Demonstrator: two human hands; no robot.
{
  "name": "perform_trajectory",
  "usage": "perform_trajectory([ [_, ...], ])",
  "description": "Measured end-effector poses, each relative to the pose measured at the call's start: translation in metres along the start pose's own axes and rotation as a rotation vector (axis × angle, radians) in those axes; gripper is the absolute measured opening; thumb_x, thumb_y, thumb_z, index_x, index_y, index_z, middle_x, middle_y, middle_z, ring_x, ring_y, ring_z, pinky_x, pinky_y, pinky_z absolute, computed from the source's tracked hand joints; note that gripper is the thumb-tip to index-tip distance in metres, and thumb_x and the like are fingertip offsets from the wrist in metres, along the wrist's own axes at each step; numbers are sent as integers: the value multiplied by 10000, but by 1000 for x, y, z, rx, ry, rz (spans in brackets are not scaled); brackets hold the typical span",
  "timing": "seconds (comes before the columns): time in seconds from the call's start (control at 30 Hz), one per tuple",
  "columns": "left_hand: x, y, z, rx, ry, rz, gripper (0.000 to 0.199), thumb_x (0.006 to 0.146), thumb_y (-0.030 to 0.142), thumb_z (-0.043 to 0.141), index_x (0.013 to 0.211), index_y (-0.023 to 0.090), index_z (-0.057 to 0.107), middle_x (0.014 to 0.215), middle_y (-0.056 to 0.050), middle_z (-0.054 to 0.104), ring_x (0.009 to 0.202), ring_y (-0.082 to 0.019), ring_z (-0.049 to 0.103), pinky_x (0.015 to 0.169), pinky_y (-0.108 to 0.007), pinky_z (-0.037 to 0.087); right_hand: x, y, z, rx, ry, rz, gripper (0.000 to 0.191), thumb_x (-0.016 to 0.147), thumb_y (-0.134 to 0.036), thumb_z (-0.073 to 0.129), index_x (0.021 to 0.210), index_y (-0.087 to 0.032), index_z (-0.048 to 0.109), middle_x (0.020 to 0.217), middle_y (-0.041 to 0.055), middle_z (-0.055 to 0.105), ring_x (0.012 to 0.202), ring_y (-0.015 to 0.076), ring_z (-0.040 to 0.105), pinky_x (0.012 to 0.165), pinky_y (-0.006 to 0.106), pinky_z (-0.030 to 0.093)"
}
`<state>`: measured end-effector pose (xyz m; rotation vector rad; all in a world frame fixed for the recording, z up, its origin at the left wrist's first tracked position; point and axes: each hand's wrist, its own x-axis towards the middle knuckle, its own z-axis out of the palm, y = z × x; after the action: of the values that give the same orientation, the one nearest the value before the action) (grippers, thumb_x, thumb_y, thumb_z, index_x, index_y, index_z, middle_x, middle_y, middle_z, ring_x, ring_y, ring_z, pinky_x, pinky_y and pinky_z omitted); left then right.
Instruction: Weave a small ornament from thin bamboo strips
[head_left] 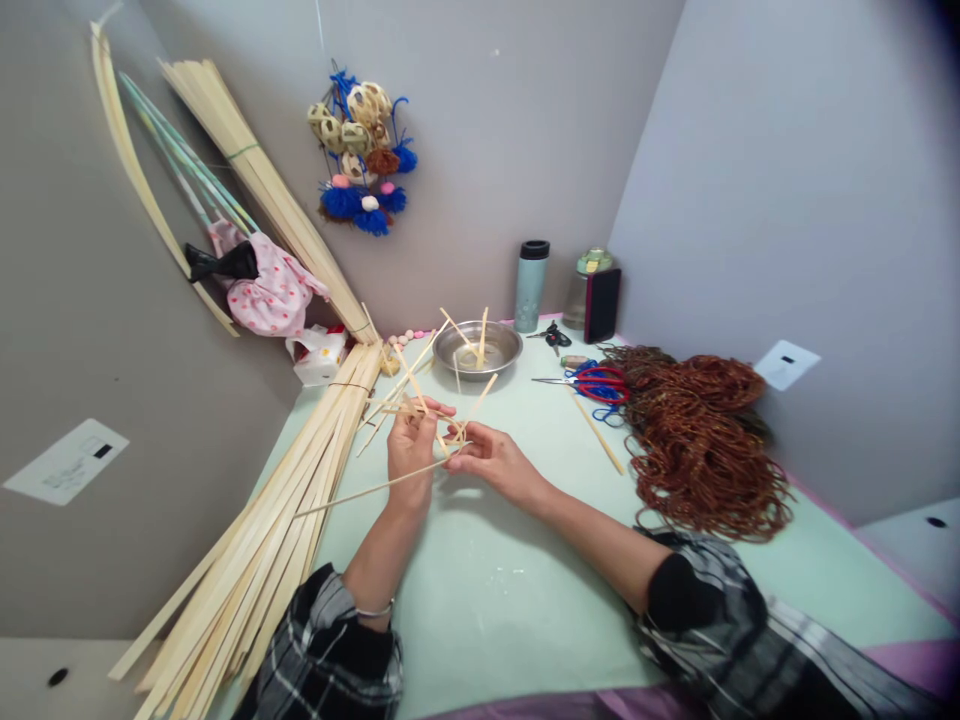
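Between my two hands is a small half-woven piece of bamboo strips (453, 430), its loose ends sticking out several ways. My left hand (412, 442) grips it from the left, thumb up against the crossing strips. From the right, the fingertips of my right hand (491, 458) pinch the curved strips. One long strip end (367, 492) runs down to the left, across my left wrist. Just behind the weave stands a metal bowl (459, 372) with a few strips leaning in it. A few loose strips lie on the table left of the weave.
Long bundled bamboo strips (300, 465) cover the table's left side. On the right lie red-handled scissors (600, 384), a single strip (598, 433) and a heap of brown cord (705, 450). A tumbler (531, 288), a phone (602, 306) and small black scissors (555, 337) are at the back.
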<state>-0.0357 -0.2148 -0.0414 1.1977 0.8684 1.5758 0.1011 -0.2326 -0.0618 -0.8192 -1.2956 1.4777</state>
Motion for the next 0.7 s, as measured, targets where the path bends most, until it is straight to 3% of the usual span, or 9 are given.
perform_trajectory([
  [0.17,0,5,0,-38,-66,-111,331,799,350,710,1078,186,643,882,-32,690,841,-172,664,795,-294,519,-2,-1,2,13,19,-11,426,685,-353,841,1028,-180,657,881,-4,678,772,153,638,792,301,528],
  [0.27,2,4,-3,21,-124,-142,250,809,352,694,996,187,698,908,-44,695,853,-176,656,798,-286,504,-1,1,1,-1,3,-17,435,690,-383,838,1023,-178,650,887,3,677,786,161,633,794,307,532],
  [0.47,4,3,-6,14,-196,-96,185,889,380,623,961,215,661,1063,-63,704,1037,-205,642,916,-320,483,0,2,-4,-7,-10,-32,404,752,-385,801,1065,-177,653,929,20,676,831,169,656,817,322,552],
  [0.7,4,1,-5,25,-183,-65,173,908,384,600,932,214,621,996,-52,694,1034,-198,634,907,-309,478,-1,-4,-3,67,-37,42,506,734,-398,818,1160,-172,663,970,37,686,843,166,675,839,337,573],
])
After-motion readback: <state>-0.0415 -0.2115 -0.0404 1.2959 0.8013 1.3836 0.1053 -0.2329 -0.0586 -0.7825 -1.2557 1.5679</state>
